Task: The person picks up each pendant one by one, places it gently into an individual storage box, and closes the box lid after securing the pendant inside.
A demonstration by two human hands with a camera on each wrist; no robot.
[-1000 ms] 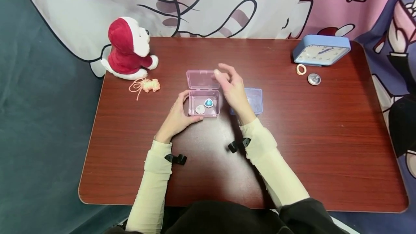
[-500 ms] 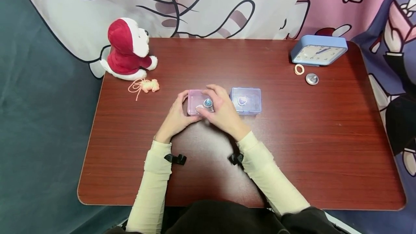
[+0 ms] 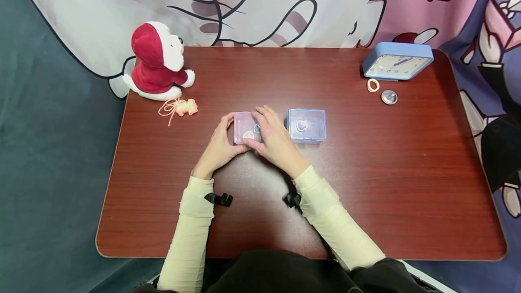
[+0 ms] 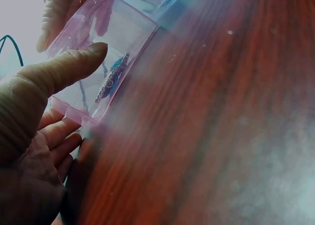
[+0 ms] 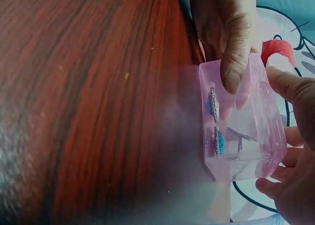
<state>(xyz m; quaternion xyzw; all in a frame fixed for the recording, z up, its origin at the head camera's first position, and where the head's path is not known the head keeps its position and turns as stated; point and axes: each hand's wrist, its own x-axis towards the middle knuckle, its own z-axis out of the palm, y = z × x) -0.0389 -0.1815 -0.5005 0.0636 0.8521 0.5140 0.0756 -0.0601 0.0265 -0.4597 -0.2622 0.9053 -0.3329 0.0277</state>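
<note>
A small see-through pink plastic box (image 3: 242, 125) stands on the table with its lid down. My left hand (image 3: 220, 143) grips its left side, the thumb (image 4: 81, 65) lying along the front wall. My right hand (image 3: 277, 143) holds the box from the right, with fingers at the far edge and the thumb at the front of the lid. Two jewelled pieces with silvery rims and blue stones show through the wall, one jewelled piece (image 5: 220, 142) beside another jewelled piece (image 5: 213, 105). My right hand partly hides the lid in the head view.
A clear blue box (image 3: 313, 126) with a pale jewelled piece inside stands right of the pink box. A plush toy (image 3: 156, 62) and peach cord (image 3: 185, 107) lie left. At the back right are a blue clock (image 3: 396, 63), a ring (image 3: 372, 85) and a silver disc (image 3: 389, 97).
The pink box stood open a second ago, my right hand beside its raised lid. The lid came down toward me, and my right hand moved left onto the box. My left hand stayed.
</note>
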